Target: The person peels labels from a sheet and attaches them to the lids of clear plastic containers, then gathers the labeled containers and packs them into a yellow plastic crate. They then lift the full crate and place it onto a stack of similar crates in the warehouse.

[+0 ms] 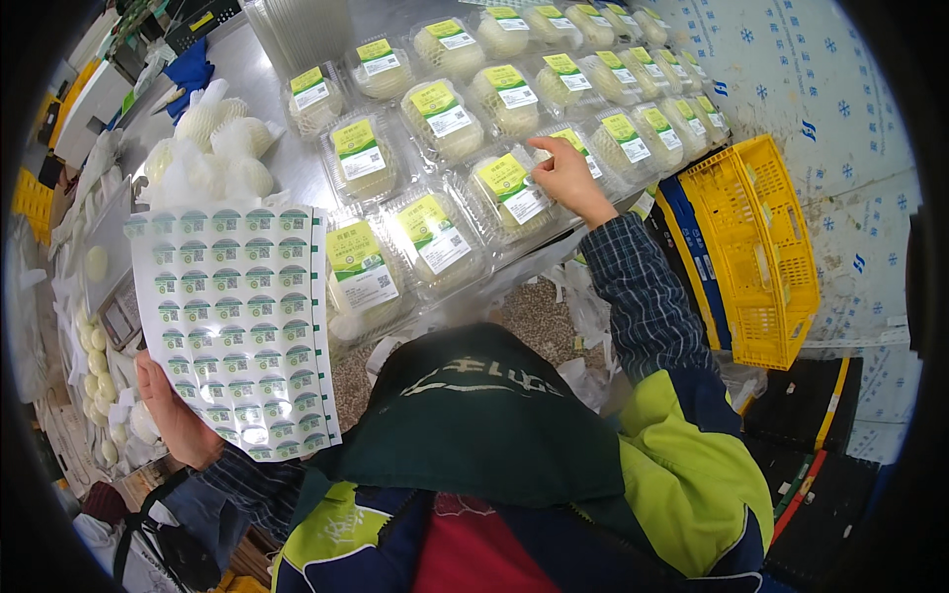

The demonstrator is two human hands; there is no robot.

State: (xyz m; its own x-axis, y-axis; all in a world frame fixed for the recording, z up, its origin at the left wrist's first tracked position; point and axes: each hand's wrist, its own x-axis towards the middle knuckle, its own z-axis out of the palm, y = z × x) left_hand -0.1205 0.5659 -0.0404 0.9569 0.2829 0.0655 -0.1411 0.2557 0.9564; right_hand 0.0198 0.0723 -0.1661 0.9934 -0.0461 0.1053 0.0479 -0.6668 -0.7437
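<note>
My left hand (174,415) grips the lower left edge of a sheet of small green-and-white round stickers (233,326) bearing printed codes. Over the front row of packs, my right hand (567,174) has its thumb and forefinger close together beside the label of a clear plastic clamshell pack (511,194). Whether a sticker is between those fingertips cannot be told. Rows of similar clamshells, each with pale produce in foam netting and a green-and-white label, cover much of the metal table (256,70). Another labelled pack (363,267) lies just right of the sheet.
Loose net-wrapped produce (215,141) is piled behind the sheet, near a stack of clear plastic trays (296,30) and a blue cloth (191,74). Yellow plastic crates (764,252) stand right of the table. A scale (118,315) is at the left. Another person (178,534) is at the lower left.
</note>
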